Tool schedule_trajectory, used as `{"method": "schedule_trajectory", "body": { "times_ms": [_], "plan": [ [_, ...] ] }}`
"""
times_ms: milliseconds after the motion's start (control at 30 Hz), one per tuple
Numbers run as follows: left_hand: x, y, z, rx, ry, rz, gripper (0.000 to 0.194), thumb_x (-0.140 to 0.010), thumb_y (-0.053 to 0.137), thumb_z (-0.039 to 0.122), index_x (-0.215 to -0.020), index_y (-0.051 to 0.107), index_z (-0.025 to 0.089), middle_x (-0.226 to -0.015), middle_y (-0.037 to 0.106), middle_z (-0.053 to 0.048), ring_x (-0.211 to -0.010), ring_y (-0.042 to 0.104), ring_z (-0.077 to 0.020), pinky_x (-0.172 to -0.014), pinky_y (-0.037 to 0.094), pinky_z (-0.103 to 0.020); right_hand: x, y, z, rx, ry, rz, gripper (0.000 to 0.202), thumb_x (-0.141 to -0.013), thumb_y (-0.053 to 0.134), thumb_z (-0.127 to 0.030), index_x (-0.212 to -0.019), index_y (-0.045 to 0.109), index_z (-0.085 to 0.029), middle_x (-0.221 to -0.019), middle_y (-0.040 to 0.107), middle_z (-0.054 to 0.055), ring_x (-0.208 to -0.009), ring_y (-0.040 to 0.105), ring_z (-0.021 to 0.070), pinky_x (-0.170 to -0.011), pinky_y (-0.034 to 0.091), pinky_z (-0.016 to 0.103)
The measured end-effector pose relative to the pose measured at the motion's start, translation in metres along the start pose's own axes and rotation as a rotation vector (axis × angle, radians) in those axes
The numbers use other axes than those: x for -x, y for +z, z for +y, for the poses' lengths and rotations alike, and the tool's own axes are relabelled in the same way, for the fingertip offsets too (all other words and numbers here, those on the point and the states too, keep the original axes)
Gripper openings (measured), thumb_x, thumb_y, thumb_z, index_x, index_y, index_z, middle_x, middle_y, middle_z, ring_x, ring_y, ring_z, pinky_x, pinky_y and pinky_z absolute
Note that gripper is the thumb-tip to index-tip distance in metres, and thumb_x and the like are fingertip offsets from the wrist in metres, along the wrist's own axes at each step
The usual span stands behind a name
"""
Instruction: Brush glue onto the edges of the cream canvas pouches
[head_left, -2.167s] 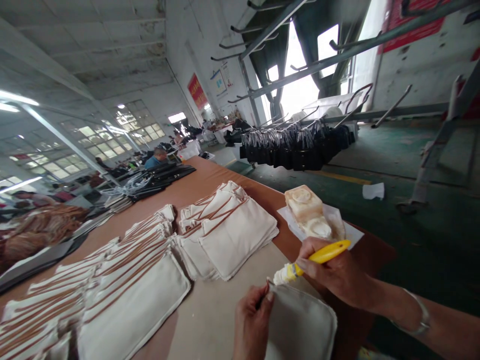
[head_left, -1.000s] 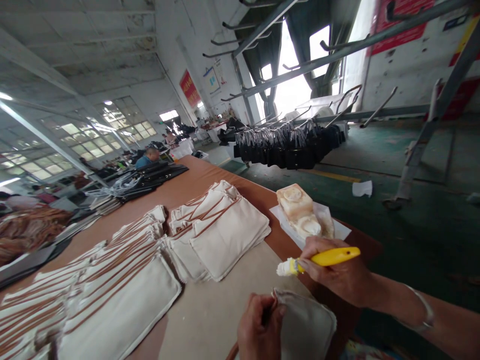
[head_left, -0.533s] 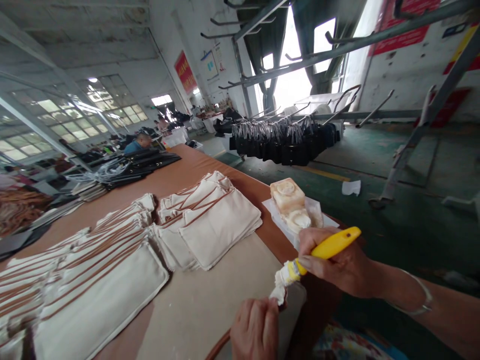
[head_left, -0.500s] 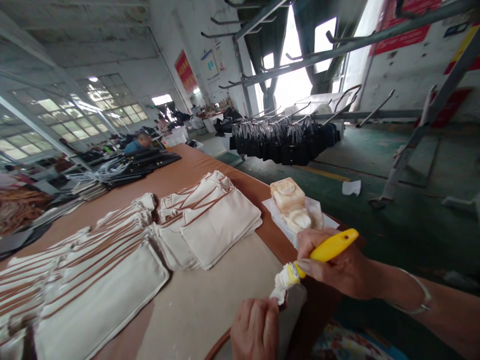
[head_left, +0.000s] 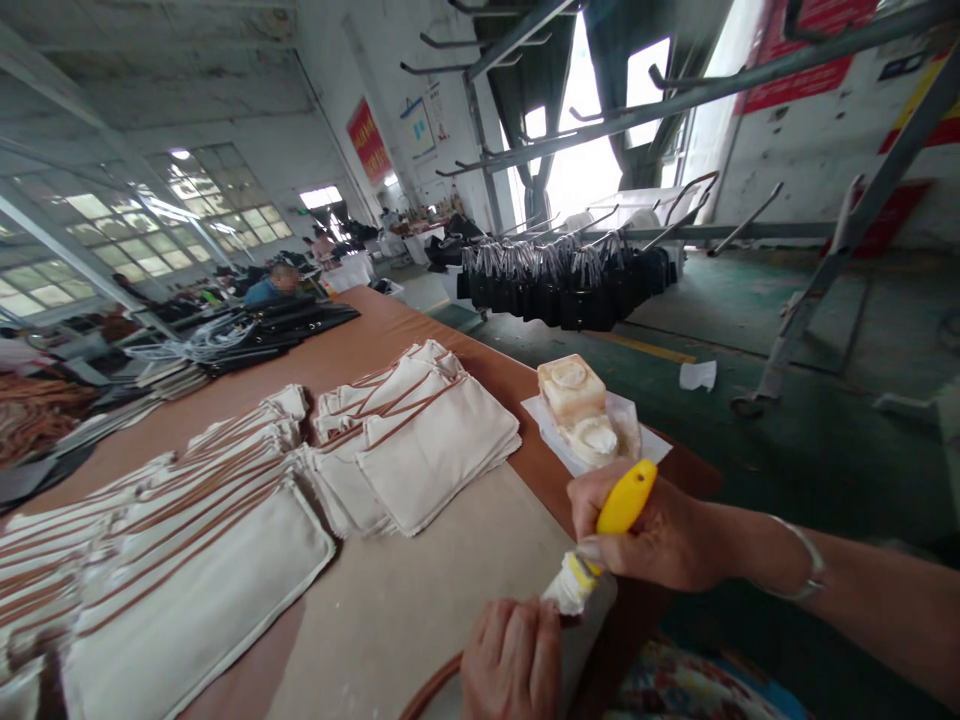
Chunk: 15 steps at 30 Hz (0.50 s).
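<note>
Along the left of the brown-covered table, a fanned row of off-white fabric pouches overlaps like roof tiles, soft and flat with rounded corners and thin brown trim. Next to it, a shorter pile of similar pouches shows slightly ruffled edges. Smooth beige sheeting lies in front, dotted with a few pale specks.

Farther right, a rounded brown strap curves out from under the left hand, whose fingers are curled close together, pinching the corner of a pale pouch at the table's near edge. That corner meets the paste-caked bristles of a yellow-handled brush, gripped between thumb and fingers of the right hand. I'd judge the brushing here under way and unfinished; whether the piled pouches have had theirs, I can't tell from where I stand.

Just beyond the right hand, a boxy, amber-tinted tub, crusted with thick white paste, sits on crumpled white paper.
</note>
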<state>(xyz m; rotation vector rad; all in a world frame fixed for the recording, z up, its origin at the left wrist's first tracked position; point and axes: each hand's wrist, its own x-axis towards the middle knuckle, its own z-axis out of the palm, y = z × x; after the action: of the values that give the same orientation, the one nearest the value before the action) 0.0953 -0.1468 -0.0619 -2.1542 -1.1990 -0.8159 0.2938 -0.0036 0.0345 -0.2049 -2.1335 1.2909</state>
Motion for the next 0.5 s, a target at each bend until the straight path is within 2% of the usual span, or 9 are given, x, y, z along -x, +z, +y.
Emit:
{"method": "schedule_trajectory", "body": {
  "times_ms": [100,267,333,400,433,500],
  "plan": [
    [0.0,-0.002,0.001,0.023,-0.015,0.006,0.009,-0.083,0.062,0.005,-0.091,0.065,0.007,-0.069,0.066,-0.009,-0.06,0.055,-0.0154,-0.054,0.045,-0.027,0.001,0.003,0.004,-0.054,0.037,-0.119,0.013,-0.08,0.061,-0.023,-0.071,0.055,-0.015,-0.064,0.053,-0.001,-0.055,0.045,0.0103,-0.055,0.036,0.023],
    [0.003,-0.002,0.002,0.054,-0.058,-0.046,0.014,-0.084,0.062,0.006,-0.097,0.063,0.008,-0.071,0.066,-0.008,-0.062,0.057,-0.0158,-0.057,0.045,-0.027,0.0,0.001,0.007,-0.003,0.132,0.025,0.014,-0.084,0.059,-0.025,-0.075,0.055,-0.016,-0.069,0.054,0.0,-0.061,0.046,0.0118,-0.058,0.037,0.024],
    [0.009,0.001,0.002,0.065,-0.109,-0.046,0.013,-0.084,0.062,0.008,-0.096,0.062,0.013,-0.069,0.064,-0.004,-0.059,0.056,-0.0146,-0.056,0.043,-0.026,0.001,0.005,0.008,-0.024,0.157,-0.026,0.015,-0.084,0.06,-0.027,-0.075,0.054,-0.017,-0.069,0.053,0.0,-0.06,0.045,0.0124,-0.057,0.036,0.025],
    [0.022,0.008,0.002,0.052,-0.218,-0.066,0.013,-0.087,0.063,0.019,-0.099,0.059,0.016,-0.067,0.063,-0.002,-0.057,0.057,-0.0147,-0.056,0.043,-0.026,0.006,0.008,0.012,-0.071,0.198,-0.097,0.018,-0.084,0.06,-0.031,-0.074,0.053,-0.018,-0.067,0.051,0.0,-0.058,0.044,0.0133,-0.055,0.037,0.027],
    [0.03,0.011,0.002,0.026,-0.293,-0.09,0.019,-0.09,0.061,0.029,-0.103,0.058,0.016,-0.068,0.064,-0.002,-0.058,0.059,-0.0159,-0.057,0.044,-0.027,0.01,0.008,0.015,-0.101,0.221,-0.076,0.019,-0.086,0.059,-0.033,-0.074,0.053,-0.019,-0.067,0.052,0.001,-0.06,0.046,0.0146,-0.057,0.039,0.028],
    [0.052,0.019,0.001,-0.069,-0.453,-0.151,0.043,-0.091,0.048,0.055,-0.106,0.055,0.015,-0.073,0.066,-0.005,-0.063,0.063,-0.0194,-0.061,0.047,-0.031,0.021,0.008,0.025,-0.141,0.292,0.103,0.023,-0.09,0.055,-0.039,-0.076,0.056,-0.021,-0.068,0.053,0.003,-0.061,0.049,0.0171,-0.057,0.042,0.031]
  ]
}}
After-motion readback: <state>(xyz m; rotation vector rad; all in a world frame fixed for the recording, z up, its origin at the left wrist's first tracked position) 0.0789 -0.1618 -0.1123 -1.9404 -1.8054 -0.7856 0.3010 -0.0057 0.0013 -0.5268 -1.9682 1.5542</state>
